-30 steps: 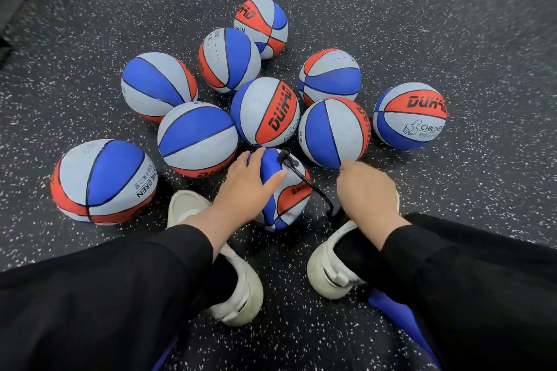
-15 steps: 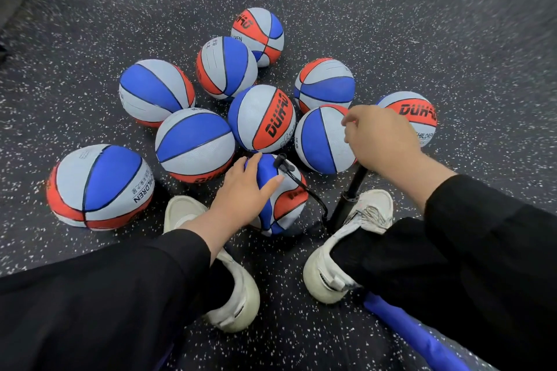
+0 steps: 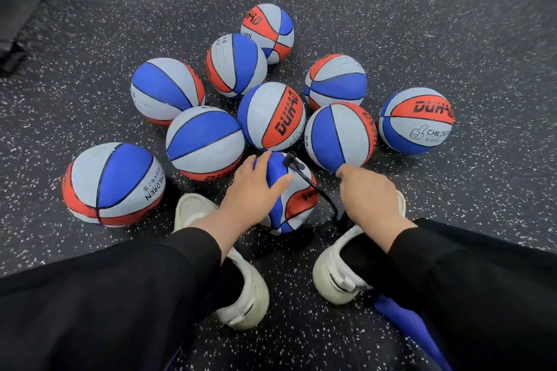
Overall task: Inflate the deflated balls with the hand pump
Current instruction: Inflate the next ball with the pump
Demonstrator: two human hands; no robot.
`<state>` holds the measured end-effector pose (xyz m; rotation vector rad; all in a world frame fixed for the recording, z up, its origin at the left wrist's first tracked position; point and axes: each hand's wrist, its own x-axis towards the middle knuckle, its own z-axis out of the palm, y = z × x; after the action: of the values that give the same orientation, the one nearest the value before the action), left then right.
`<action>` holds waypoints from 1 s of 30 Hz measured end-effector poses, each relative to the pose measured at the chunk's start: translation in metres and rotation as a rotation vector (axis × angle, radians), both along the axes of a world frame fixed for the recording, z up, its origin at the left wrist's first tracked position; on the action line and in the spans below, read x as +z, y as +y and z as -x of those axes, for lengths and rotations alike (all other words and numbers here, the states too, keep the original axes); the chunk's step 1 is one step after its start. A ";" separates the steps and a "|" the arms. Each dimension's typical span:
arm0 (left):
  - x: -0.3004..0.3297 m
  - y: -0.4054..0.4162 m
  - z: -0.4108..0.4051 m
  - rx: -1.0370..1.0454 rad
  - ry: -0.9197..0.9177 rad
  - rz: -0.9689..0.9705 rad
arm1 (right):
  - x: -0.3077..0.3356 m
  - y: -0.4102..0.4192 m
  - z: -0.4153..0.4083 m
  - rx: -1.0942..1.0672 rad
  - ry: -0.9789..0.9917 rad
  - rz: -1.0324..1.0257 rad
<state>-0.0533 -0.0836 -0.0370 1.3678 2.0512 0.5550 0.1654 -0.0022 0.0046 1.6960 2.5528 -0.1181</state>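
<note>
Right hand [image 3: 369, 199] dropped, fingers clamped on pump; left hand [image 3: 251, 190] fingers spread on ball [image 3: 297, 199].

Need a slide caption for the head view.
Left hand steadies hosed ball; right hand presses pump handle down.
</note>
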 end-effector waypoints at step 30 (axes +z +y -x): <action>0.001 0.001 -0.001 0.013 0.004 -0.004 | 0.032 0.023 -0.004 0.028 0.044 -0.064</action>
<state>-0.0523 -0.0831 -0.0361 1.3601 2.0642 0.5624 0.1690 0.0205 0.0367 1.6976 2.6377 -0.0735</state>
